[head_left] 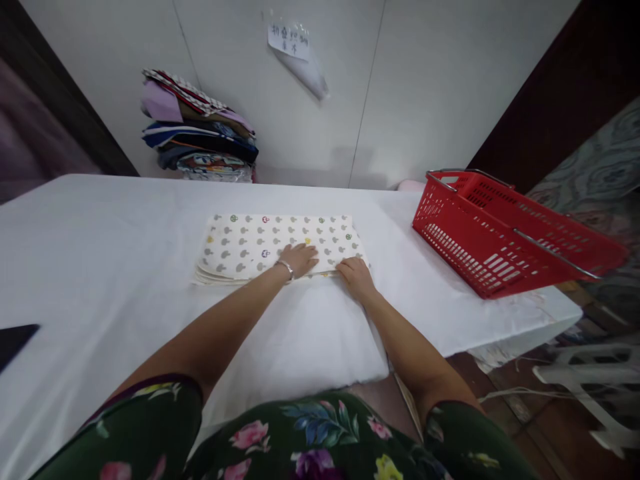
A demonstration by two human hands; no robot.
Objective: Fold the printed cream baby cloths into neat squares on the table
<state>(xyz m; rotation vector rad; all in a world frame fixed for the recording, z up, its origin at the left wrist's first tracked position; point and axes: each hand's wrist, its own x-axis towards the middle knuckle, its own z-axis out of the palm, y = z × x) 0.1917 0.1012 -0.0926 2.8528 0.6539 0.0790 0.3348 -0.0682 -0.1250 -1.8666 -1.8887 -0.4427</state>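
Note:
A folded cream cloth printed with small grey and coloured motifs lies on the white table, its layered edges showing at the near left. My left hand rests flat on the cloth's near right part, fingers stretched out, a bracelet at the wrist. My right hand sits at the cloth's near right corner, fingers curled onto the edge of the fabric.
A red plastic basket with metal handles stands on the table's right end. A stack of folded coloured fabrics leans against the white wall at the back left. A dark object shows at the left edge. White plastic furniture stands on the floor at right.

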